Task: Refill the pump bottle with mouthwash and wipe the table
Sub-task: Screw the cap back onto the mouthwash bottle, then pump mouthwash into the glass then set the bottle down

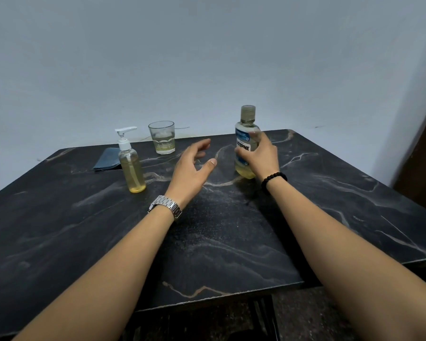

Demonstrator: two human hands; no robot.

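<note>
dark marble table (89,242) runs under both your arms. your left hand (191,166) hovers mid-table, fingers loose and spread, holding nothing. your right hand (262,156) wraps the mouthwash bottle (247,134) low on its body, toward the far right corner, cap on. it looks fairly full, so probably heavy and slick; hold at the label. pump bottle (131,166) stands left of centre, light plastic; steady its waist. beyond it lie a folded cloth (106,159) and a glass (162,137) near the far edge.

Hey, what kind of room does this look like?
Probably a plain room at home: a dark marble-patterned table pushed against a bare pale wall, holding a clear plastic mouthwash bottle and a drinking glass.
</note>
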